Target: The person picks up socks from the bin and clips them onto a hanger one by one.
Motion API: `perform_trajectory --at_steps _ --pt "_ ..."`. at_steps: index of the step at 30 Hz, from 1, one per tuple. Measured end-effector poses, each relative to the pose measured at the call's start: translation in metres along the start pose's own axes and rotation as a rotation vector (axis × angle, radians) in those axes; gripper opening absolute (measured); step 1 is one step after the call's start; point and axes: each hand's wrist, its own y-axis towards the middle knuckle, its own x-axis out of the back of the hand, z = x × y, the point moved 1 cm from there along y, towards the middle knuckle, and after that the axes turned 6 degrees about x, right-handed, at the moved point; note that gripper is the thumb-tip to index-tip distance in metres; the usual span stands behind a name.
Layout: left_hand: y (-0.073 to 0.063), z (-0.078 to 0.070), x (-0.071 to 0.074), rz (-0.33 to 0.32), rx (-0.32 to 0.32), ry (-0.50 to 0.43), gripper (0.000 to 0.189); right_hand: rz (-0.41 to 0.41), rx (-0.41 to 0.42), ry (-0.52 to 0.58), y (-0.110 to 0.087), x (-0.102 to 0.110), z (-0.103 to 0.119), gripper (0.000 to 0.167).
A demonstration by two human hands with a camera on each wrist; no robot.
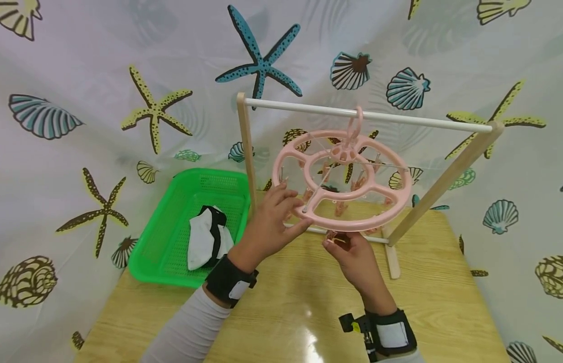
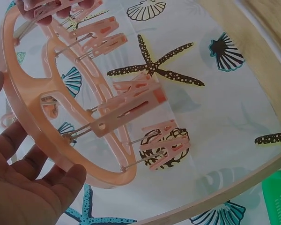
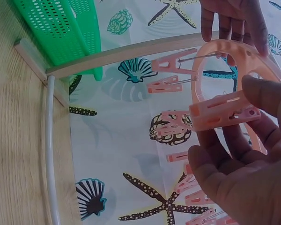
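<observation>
A round pink clip hanger (image 1: 345, 226) hangs by its hook from the white rod of a wooden-legged rack. My left hand (image 1: 274, 222) rests on the hanger's near left rim, its fingers fairly straight along the upper side. Below the front rim, my right hand (image 1: 354, 257) pinches one pink clothespin (image 3: 225, 110) between thumb and fingers. Nothing shows between that clothespin's jaws. Other pink clothespins (image 2: 131, 108) dangle from the ring on short links.
A green basket (image 1: 149, 242) stands left of the rack, holding a white and black cloth item (image 1: 201, 239). The rack's white rod (image 1: 299, 106) spans two wooden posts (image 1: 449, 176) on the wooden table (image 1: 281, 312). A shell-patterned curtain (image 1: 104, 101) hangs behind.
</observation>
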Motion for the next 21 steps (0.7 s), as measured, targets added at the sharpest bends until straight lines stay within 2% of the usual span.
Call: perform_trajectory --at_steps 4,8,12,18,21 --pt "-0.002 0.002 0.0 -0.01 -0.019 -0.011 0.034 -0.023 0.009 -0.009 -0.001 0.0 -0.001 0.025" --pt "-0.003 0.002 0.0 -0.016 -0.034 -0.006 0.036 -0.042 0.028 0.025 -0.002 -0.001 -0.002 0.016" --pt "-0.005 0.004 0.0 -0.037 -0.049 -0.015 0.035 -0.056 0.046 0.014 -0.003 -0.003 -0.004 0.01" --pt "-0.01 0.015 0.001 -0.166 -0.049 -0.087 0.032 -0.052 0.09 -0.038 -0.001 -0.004 -0.003 0.005" --pt "-0.019 0.03 0.004 -0.21 -0.007 -0.077 0.033 -0.057 0.095 -0.034 0.001 -0.004 -0.002 0.004"
